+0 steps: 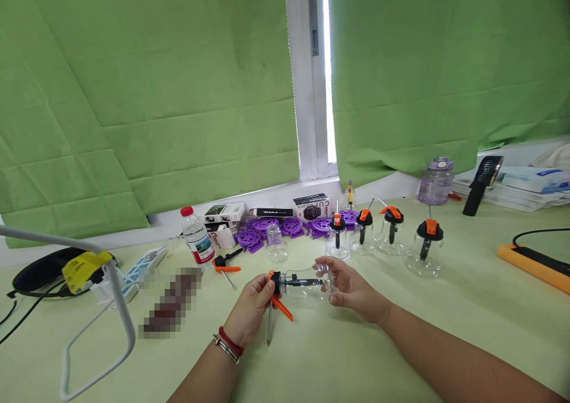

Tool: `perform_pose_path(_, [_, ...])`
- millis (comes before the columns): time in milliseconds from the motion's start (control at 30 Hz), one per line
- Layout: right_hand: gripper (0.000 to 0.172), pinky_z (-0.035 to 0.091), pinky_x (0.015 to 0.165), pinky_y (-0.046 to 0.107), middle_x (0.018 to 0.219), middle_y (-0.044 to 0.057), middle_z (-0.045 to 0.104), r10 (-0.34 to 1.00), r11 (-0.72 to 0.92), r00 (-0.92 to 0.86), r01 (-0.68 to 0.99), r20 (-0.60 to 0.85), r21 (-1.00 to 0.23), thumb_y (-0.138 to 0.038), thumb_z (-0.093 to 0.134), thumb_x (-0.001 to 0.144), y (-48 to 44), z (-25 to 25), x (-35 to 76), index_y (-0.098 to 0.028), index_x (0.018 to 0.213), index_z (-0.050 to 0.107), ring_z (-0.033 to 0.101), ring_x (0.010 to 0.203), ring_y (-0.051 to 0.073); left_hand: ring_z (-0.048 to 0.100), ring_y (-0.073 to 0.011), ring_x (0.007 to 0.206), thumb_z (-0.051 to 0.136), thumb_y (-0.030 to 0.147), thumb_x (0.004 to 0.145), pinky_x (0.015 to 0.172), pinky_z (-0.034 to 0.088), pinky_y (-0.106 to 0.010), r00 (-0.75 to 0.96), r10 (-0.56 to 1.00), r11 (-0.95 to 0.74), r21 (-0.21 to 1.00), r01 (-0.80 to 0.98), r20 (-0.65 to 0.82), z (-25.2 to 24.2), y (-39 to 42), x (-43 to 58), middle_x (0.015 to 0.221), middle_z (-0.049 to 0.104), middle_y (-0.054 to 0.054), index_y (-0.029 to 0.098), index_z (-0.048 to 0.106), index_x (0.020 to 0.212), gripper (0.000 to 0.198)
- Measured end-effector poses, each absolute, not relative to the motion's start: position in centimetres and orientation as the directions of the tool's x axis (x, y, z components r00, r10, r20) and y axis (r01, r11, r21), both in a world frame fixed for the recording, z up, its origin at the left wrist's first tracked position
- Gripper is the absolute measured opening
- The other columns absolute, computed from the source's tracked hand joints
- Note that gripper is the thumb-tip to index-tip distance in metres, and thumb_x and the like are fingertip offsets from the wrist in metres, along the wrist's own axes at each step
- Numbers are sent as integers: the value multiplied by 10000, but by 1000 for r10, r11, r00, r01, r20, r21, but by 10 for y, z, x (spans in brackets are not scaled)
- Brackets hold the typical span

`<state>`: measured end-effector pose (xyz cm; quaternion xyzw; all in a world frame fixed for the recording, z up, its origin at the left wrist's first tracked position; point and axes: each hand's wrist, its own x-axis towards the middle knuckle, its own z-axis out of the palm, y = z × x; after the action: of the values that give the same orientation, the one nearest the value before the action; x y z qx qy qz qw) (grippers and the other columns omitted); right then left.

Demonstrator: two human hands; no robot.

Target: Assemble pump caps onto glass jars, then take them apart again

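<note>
Left hand [253,309] pinches the black lid [276,282] at nine o'clock, right hand [350,289] grips the sideways clear bottle [303,293] at three, and another bottle [276,251] stands at eleven

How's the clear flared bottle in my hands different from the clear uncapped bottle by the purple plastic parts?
The clear flared bottle lies sideways between your left hand and right hand; the clear uncapped bottle stands upright on the pale table. The held one has a black-and-orange lid at its neck and a black tube inside; the uncapped one shows neither. Both are transparent, with a wider base.
</note>
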<state>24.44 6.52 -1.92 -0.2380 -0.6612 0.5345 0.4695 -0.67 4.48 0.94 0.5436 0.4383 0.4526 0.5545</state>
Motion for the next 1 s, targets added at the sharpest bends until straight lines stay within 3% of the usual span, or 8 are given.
perform_pose_path(200, [890, 387, 1005, 419, 1335, 124, 367, 729, 656, -391, 162, 562, -737, -470, 780, 583, 48, -2, 246, -265, 1324, 333, 419, 1204, 285, 521, -201, 966, 614, 402, 771, 849, 406, -302, 175, 957, -248, 965, 87, 230, 22, 42, -13, 1032, 607, -54, 196, 622, 1100, 388])
perform_pose_path(300, [938, 357, 1042, 431, 1381, 146, 332, 629, 778, -435, 352, 645, -521, -466, 769, 598, 44, 1, 245, -234, 1364, 281, 371, 1261, 303, 527, -155, 790, 648, 384, 747, 692, 436, -270, 148, 962, -245, 964, 107, 229, 22, 42, -14, 991, 587, -52, 224, 562, 1201, 490])
perform_pose_path(433, [735, 364, 1041, 436, 1384, 166, 359, 486, 852, -542, 468, 686, -234, -322, 689, 726, 45, -1, 243, -191, 1346, 318, 345, 1288, 288, 530, -148, 724, 562, 445, 804, 647, 450, -286, 182, 964, -190, 981, -31, 193, 17, 41, -12, 938, 590, -73, 189, 549, 1180, 455])
perform_pose_path(500, [582, 367, 1034, 453, 1392, 148, 368, 413, 871, -589, 479, 695, -111, -176, 606, 770, 47, -3, 242, -202, 1307, 383, 319, 1305, 279, 535, -152, 728, 476, 481, 843, 669, 464, -307, 143, 975, -157, 980, -119, 173, 16, 42, -10, 900, 588, -67, 175, 586, 1050, 385])
perform_pose_path(600, [534, 389, 1013, 455, 1406, 104, 381, 320, 882, -630, 470, 707, 19, -39, 474, 797, 50, -4, 241, -252, 1284, 425, 313, 1316, 248, 499, -122, 644, 506, 459, 828, 584, 450, -259, 24, 996, -79, 982, -174, 84, 14, 43, -7, 750, 542, -8, 183, 565, 850, 284])
perform_pose_path(800, [499, 347, 1044, 464, 1428, 36, 388, 260, 909, -737, 405, 623, 99, -100, 456, 883, 45, 0, 239, -361, 1307, 413, 328, 1320, 217, 499, -95, 597, 581, 244, 723, 530, 403, -191, -55, 985, 135, 933, -334, -163, 12, 44, -2, 657, 542, 19, 168, 554, 765, 91])
perform_pose_path(900, [513, 337, 1053, 456, 1420, 19, 400, 237, 932, -751, 355, 617, 74, -114, 482, 885, 41, 3, 237, -387, 1313, 405, 342, 1314, 215, 549, -119, 603, 556, 315, 741, 573, 444, -228, 26, 971, 230, 908, -349, -237, 14, 42, 1, 658, 593, -27, 134, 569, 695, 187])
perform_pose_path(1000, [529, 333, 1054, 453, 1412, 35, 413, 210, 942, -748, 327, 630, 74, -107, 487, 882, 40, 3, 237, -377, 1327, 394, 343, 1314, 224, 528, -122, 465, 508, 496, 770, 417, 365, -226, 99, 966, 254, 949, -188, -239, 16, 40, 3, 568, 575, -13, 149, 552, 681, 361])
